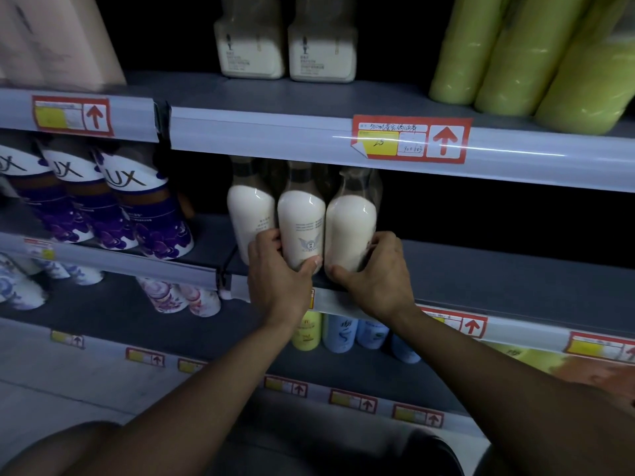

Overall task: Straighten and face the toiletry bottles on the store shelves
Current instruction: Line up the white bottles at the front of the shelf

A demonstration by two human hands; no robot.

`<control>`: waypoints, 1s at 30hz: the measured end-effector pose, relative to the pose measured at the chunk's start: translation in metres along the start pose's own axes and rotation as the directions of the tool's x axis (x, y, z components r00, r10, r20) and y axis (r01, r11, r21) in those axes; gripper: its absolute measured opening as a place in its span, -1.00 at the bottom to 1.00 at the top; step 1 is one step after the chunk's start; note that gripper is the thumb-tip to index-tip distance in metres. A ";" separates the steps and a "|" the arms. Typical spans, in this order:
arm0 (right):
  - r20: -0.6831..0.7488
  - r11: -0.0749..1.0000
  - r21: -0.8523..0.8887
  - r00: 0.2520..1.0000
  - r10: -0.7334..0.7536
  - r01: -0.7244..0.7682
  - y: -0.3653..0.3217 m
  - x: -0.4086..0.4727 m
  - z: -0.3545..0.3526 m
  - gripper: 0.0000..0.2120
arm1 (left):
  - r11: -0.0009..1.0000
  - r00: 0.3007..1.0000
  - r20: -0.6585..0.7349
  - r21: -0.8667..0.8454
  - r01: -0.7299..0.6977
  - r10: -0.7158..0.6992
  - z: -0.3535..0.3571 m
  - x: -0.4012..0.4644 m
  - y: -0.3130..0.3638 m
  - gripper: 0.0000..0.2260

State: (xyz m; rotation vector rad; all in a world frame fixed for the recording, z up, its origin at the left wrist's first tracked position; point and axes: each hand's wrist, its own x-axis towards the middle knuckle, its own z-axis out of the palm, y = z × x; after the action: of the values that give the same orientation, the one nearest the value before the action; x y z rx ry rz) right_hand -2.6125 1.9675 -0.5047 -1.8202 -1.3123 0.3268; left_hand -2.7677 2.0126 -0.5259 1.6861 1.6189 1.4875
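3 clear, cream-filled bottles [301, 221] are lined upright, the middle gripped by the left hand [278, 273], the rightmost by the right hand [376, 269].

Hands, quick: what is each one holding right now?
Left hand: curled round the middle clear bottle of white lotion.
Right hand: curled round the right-hand clear bottle of white lotion.

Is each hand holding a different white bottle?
Yes: the left hand grips the middle white bottle, while the right hand grips the right white bottle.
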 end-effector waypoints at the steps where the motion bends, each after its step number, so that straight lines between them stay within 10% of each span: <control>1: 0.004 1.000 -0.001 1.000 -0.003 0.003 0.000 0.000 -0.001 -0.28 | 1.000 1.000 0.002 -0.003 -0.002 0.002 0.000 0.000 0.000 -0.41; 30: 0.053 0.997 0.044 0.996 -0.067 0.064 0.012 -0.011 -0.004 -0.28 | 1.000 1.000 -0.009 -0.005 -0.016 0.015 -0.021 -0.015 0.015 -0.56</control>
State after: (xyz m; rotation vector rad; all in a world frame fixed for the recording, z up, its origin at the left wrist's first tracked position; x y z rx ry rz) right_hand -2.6065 1.9550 -0.5144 -1.7397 -1.3894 0.3683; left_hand -2.7751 1.9868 -0.5120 1.6950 1.6085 1.5077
